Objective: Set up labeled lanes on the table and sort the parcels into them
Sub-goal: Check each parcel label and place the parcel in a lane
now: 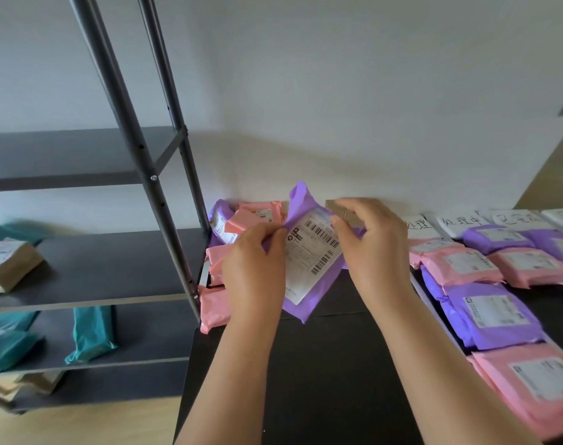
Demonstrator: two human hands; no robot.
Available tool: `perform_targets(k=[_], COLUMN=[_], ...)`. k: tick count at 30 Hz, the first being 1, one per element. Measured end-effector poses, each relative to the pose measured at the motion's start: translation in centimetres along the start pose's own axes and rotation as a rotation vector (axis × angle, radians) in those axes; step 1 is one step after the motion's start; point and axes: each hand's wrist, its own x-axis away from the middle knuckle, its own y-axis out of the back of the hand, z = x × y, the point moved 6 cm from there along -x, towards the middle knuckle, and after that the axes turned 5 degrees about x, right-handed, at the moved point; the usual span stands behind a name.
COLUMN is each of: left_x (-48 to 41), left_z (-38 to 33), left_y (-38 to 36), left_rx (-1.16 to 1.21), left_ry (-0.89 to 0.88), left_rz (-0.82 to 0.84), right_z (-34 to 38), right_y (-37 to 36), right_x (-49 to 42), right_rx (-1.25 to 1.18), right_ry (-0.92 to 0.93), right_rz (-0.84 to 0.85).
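Observation:
I hold a purple parcel [309, 252] with a white barcode label above the black table [321, 364]. My left hand [257, 261] pinches its left edge. My right hand [373, 242] pinches its right edge, fingers curled over the label. Behind it lies a heap of pink and purple parcels [241, 226] against the wall. To the right, white handwritten lane labels [460, 221] lie along the back of the table. Rows of pink parcels [460, 264] and purple parcels [489, 316] lie in lanes below them.
A grey metal shelf rack [113, 261] stands at the left, its slanted posts close to the table's corner. Teal parcels [92, 332] and a brown paper parcel [7, 264] lie on its shelves. A brown box [338, 207] sits behind my right hand.

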Motion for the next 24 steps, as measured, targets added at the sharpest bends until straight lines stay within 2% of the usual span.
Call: perform_targets(k=[4, 8, 11, 17, 24], left_x=[0.0, -0.1, 0.1, -0.2, 0.0], left_z=[1.0, 1.4, 1.4, 0.9, 0.7], left_y=[2.1, 3.9, 4.9, 6.5, 7.1], left_rx=[0.113, 0.232, 0.312, 0.418, 0.487], left_ry=[0.123, 0.153, 0.169, 0.125, 0.083], left_rz=[-0.065, -0.116, -0.122, -0.022, 0.041], right_z=[-0.4, -0.3, 1.0, 1.4, 1.7], right_y=[0.3, -1.3, -1.9, -1.3, -1.2], right_x=[2.0, 3.6, 4.0, 4.1, 3.9], right_rx=[-0.049, -0.278, -0.342, -0.308, -0.392], right_ry=[-0.193, -0.394, -0.337, -0.297, -0.304], right_rz=[-0.001, 0.204, 0.274, 0.136, 0.081])
